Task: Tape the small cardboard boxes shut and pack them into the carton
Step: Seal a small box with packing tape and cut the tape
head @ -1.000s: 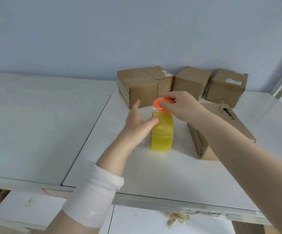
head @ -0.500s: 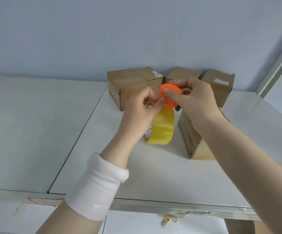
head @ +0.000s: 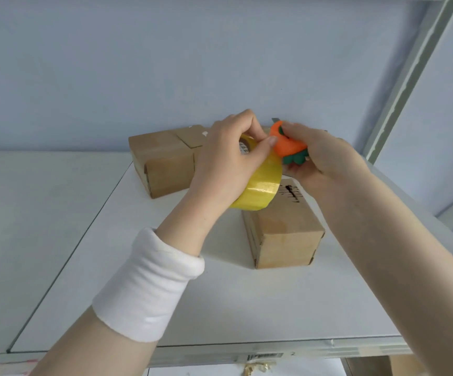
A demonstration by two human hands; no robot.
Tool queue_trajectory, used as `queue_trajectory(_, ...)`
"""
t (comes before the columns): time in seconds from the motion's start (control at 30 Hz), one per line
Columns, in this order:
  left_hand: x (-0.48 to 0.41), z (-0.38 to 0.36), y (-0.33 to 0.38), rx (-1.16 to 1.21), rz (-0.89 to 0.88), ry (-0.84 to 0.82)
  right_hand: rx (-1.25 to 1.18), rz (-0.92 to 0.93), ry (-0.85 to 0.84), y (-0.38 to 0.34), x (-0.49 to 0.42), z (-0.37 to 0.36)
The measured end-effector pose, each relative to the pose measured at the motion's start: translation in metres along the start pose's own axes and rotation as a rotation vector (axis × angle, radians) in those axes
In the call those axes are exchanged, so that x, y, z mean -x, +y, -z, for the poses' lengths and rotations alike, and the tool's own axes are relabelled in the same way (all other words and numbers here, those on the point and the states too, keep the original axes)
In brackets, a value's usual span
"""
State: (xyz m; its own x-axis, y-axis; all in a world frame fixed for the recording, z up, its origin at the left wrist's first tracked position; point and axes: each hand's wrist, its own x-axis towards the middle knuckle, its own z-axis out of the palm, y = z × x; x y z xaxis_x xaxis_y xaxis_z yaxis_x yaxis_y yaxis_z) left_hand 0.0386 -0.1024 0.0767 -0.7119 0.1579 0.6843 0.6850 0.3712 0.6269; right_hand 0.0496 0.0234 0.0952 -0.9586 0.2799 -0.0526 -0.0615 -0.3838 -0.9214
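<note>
My left hand (head: 229,156) grips a yellow roll of tape (head: 257,185) and holds it in the air above the table. My right hand (head: 320,158) holds a small orange cutter with green leaves (head: 285,143) right against the top of the roll. A small brown cardboard box (head: 285,226) lies on the table (head: 219,308) just below the roll. Another cardboard box (head: 163,164) stands behind, near the wall; further boxes there are hidden behind my hands.
The white table meets a second white table (head: 43,213) on the left along a seam. A pale blue wall stands behind the boxes. A white frame post (head: 399,85) rises at the right. The table's front edge runs near the bottom.
Both hands have lifted the tape roll off the table and raised it. The orange cutter has turned so its green leaves show. The camera has tilted and moved closer.
</note>
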Motion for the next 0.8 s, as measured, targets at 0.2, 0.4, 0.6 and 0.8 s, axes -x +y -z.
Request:
queue_trajectory(0.2, -0.005, -0.030, 0.013, -0.028, -0.074, -0.009, -0.122, 0.052, 0.064, -0.009, -0.003, 0.031)
queue_trajectory(0.4, -0.012, -0.041, 0.003, 0.244, 0.155, 0.041, 0.357, 0.073, 0.249, 0.006, -0.040, 0.107)
queue_trajectory(0.6, -0.019, -0.058, -0.008, 0.258, 0.301, -0.022, 1.149, 0.041, 0.051, 0.084, -0.061, 0.156)
queue_trajectory(0.8, -0.026, -0.060, -0.010, 0.336, 0.423, -0.034, 1.499, 0.225, 0.076, 0.082, -0.058, 0.153)
